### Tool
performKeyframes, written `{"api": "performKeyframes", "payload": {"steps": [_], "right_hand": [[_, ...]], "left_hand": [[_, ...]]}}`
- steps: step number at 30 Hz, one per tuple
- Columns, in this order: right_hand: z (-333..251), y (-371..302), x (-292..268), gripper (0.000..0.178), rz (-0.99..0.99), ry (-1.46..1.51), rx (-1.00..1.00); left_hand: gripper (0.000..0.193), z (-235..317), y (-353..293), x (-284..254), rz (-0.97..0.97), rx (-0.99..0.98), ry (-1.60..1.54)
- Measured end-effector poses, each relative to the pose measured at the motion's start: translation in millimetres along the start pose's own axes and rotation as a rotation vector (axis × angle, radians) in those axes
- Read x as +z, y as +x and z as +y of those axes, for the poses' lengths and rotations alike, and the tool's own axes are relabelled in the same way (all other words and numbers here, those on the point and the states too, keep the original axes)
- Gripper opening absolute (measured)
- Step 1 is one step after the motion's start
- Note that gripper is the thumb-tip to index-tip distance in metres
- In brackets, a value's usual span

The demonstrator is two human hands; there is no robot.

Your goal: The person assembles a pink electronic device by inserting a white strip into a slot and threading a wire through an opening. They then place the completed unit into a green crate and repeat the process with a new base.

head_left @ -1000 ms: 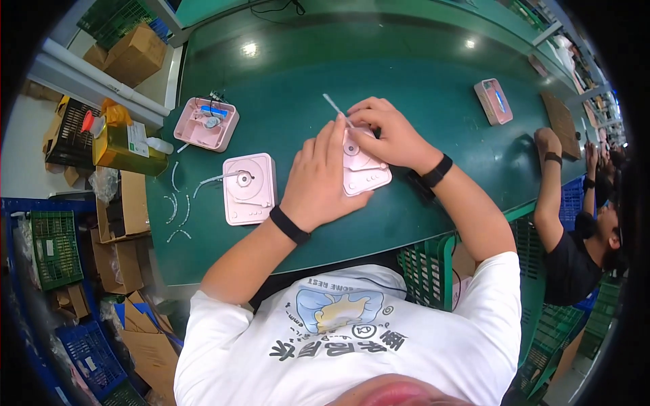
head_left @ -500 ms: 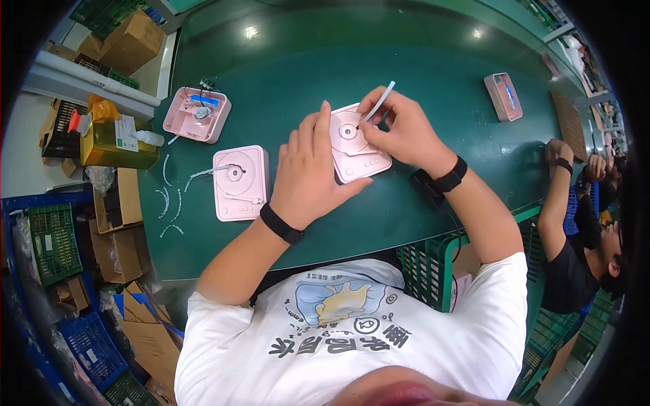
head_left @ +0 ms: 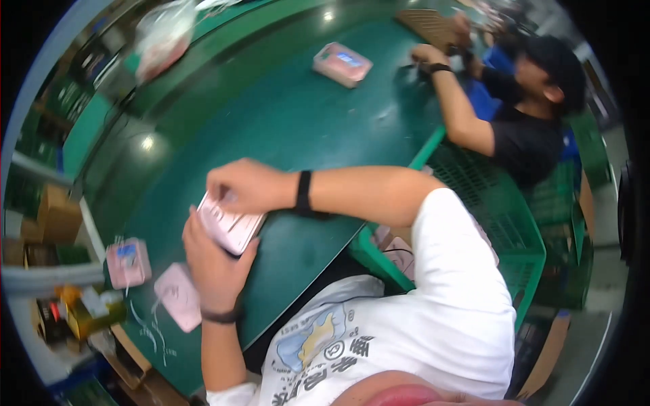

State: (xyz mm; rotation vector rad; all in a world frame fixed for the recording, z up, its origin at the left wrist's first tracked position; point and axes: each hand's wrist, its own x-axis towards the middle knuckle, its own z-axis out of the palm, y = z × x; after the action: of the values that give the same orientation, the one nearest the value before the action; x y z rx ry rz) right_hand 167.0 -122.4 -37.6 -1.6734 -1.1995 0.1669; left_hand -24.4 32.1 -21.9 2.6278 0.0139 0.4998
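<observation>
A pink turntable-shaped casing (head_left: pixel 237 229) lies on the green table, blurred by motion. My left hand (head_left: pixel 215 260) grips its near left edge, with the thumb along the near side and the fingers along the left. Over the casing's far end, my right hand (head_left: pixel 252 186) has its fingertips pinched together; anything between them is hidden. Left of my left hand rests another pink casing (head_left: pixel 178 298). Beyond it stands an open pink shell (head_left: pixel 127 267) with a blue part inside. Several thin white strips (head_left: pixel 154 331) lie beside these on the table.
Farther along the table sits a pink open box (head_left: pixel 343 68) with a blue part. A person in black (head_left: pixel 521 135) works at the far right, near a brown board (head_left: pixel 423 27). Green crates (head_left: pixel 531 260) stand by my right side. A yellow container (head_left: pixel 95 314) is at the left.
The view has swung right, so the table and its things appear farther left and turned. The white strip seen in my right hand before no longer shows. My left hand still holds the casing.
</observation>
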Motion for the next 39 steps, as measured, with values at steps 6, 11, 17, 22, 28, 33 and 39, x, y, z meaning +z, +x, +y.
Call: {"api": "performKeyframes", "payload": {"steps": [6,11,17,22,28,33,39], "right_hand": [[-4,0,-22,0.016,-0.106,-0.025,0.036],[-2,5,-18,0.014,-0.159,-0.036,0.083],[1,1,-9,0.013,-0.066,0.0,0.091],[0,1,-13,0.012,-0.136,0.013,0.023],[-11,5,-29,0.014,-0.153,-0.034,0.005],[2,4,-22,0.015,-0.177,0.003,-0.035],[1,7,-14,0.02,-0.157,-0.028,0.005]], "left_hand": [[0.128,7,4,7,-0.073,-0.064,-0.037],[0.13,6,5,6,-0.134,-0.162,0.025],[0.131,5,6,11,-0.127,-0.159,0.041],[0.131,3,2,9,-0.125,-0.166,0.05],[0.132,2,2,10,-0.114,-0.149,0.04],[0.131,-1,2,10,-0.101,-0.118,0.041],[0.13,-2,3,12,-0.092,-0.116,0.042]]}}
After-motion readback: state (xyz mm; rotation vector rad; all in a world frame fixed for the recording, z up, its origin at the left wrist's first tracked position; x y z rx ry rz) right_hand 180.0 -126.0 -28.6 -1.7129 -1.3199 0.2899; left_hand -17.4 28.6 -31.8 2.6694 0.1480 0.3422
